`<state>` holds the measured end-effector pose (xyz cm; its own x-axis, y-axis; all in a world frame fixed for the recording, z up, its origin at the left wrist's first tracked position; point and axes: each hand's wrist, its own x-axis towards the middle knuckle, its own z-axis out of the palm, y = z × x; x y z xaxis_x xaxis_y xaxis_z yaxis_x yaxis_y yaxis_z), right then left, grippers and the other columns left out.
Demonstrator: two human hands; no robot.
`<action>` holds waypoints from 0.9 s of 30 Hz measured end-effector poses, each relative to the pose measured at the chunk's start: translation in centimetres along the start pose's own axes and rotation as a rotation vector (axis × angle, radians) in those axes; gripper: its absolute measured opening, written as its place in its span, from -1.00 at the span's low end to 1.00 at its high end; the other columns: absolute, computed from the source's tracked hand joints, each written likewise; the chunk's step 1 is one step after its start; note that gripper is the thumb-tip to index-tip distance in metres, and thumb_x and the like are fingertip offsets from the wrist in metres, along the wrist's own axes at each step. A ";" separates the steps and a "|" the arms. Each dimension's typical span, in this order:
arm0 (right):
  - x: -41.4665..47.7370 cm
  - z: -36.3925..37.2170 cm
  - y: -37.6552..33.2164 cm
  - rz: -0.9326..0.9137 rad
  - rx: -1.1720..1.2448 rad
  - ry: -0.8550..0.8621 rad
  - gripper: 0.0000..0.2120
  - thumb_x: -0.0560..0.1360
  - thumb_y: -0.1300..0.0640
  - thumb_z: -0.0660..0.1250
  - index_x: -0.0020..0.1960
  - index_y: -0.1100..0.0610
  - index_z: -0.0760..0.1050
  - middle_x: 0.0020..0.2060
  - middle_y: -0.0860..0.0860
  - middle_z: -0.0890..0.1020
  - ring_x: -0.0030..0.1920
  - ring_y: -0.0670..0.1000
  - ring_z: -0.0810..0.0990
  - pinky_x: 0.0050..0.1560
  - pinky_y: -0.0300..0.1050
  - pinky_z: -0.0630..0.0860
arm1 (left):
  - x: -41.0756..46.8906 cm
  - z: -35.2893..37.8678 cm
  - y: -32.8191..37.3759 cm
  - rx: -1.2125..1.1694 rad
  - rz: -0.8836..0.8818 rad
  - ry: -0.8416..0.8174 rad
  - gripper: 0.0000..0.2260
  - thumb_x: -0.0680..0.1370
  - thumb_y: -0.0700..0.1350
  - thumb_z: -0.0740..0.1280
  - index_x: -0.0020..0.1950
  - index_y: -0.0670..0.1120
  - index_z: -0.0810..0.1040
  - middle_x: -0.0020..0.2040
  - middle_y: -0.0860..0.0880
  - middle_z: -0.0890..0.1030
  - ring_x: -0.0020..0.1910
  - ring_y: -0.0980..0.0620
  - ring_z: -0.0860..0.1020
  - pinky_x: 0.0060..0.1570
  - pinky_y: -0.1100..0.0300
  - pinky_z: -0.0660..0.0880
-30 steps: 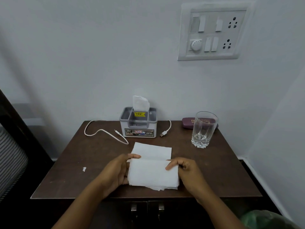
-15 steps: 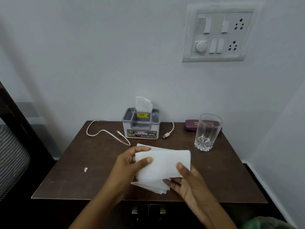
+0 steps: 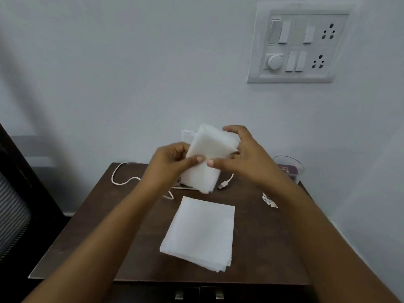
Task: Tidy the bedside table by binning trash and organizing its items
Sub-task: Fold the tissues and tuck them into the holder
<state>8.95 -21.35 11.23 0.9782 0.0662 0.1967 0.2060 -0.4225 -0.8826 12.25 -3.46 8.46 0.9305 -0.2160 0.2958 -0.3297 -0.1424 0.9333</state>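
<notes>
Tissues occupy both hands above the back half of the bedside table (image 3: 135, 241). The left hand (image 3: 169, 162) pinches the lower left edge of a folded white tissue (image 3: 207, 158) between thumb and fingers, and the right hand (image 3: 244, 158) grips the same tissue from the other side, its thumb pressing near the middle while the curled fingers reach over the top right corner. The tissue is held up in the air, tilted, with its lower end hanging down in front of the tissue box (image 3: 182, 184), of which only a sliver shows beneath the hands. A bit of another white sheet (image 3: 188, 134) peeks out behind the held one, at the upper left.

Lying flat on the dark wooden top, nearer the front edge, is a second stack of folded tissues (image 3: 201, 232), well apart from the hands. A white cable (image 3: 122, 180) loops across the back left of the table, and its plug end (image 3: 223, 185) rests just to the right of the hanging tissue. A small crumpled foil scrap (image 3: 270, 201) sits on the right side, just beside the right forearm. Behind that arm, a clear glass (image 3: 290, 167) stands in front of a purple case (image 3: 284, 170); the arm hides much of both. On the wall above is a switch panel (image 3: 299, 43).
</notes>
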 end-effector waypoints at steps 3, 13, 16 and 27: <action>3.7 1.5 1.2 -0.005 -0.022 -0.028 -0.24 0.32 0.17 0.53 0.37 -0.01 0.20 0.01 0.07 0.64 -0.04 0.01 0.65 -0.03 -0.02 0.63 | 3.6 -1.0 -0.6 -0.089 -0.005 0.061 -0.98 0.45 -0.20 0.40 -0.17 -0.12 0.59 -0.30 0.07 0.66 -0.28 0.18 0.62 -0.29 0.32 0.55; 10.4 6.5 5.7 -0.165 -0.506 0.040 -0.42 0.48 0.19 0.31 0.44 0.11 0.17 0.02 0.16 0.60 0.02 0.17 0.57 0.12 0.07 0.49 | 8.5 -3.1 -5.6 0.174 -0.011 0.089 -0.87 0.44 -0.14 0.42 -0.03 -0.08 0.62 -0.19 0.16 0.65 -0.26 0.33 0.60 -0.25 0.49 0.49; 10.5 6.6 6.2 -0.209 -0.658 0.011 -0.46 0.53 0.17 0.27 0.43 0.12 0.13 -0.03 0.14 0.59 0.01 0.18 0.51 0.07 -0.03 0.38 | 8.5 -3.4 -6.1 0.270 0.003 0.100 -0.84 0.46 -0.16 0.40 0.02 -0.13 0.62 -0.16 0.11 0.63 -0.22 0.28 0.59 -0.23 0.46 0.48; 10.8 7.1 6.1 -0.075 -0.549 -0.040 -0.45 0.48 0.17 0.35 0.37 -0.01 0.17 0.03 0.09 0.54 0.09 0.16 0.42 0.05 -0.04 0.29 | 9.5 -3.1 -7.4 0.708 -0.054 0.028 -0.78 0.42 0.06 0.43 -0.13 -0.10 0.64 -0.22 -0.12 0.66 -0.20 -0.09 0.57 -0.09 -0.01 0.49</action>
<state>20.93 -16.83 4.95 0.9638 0.1437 0.2244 0.2422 -0.8235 -0.5131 23.97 -1.49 5.01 0.9492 -0.1675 0.2662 -0.2983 -0.7482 0.5927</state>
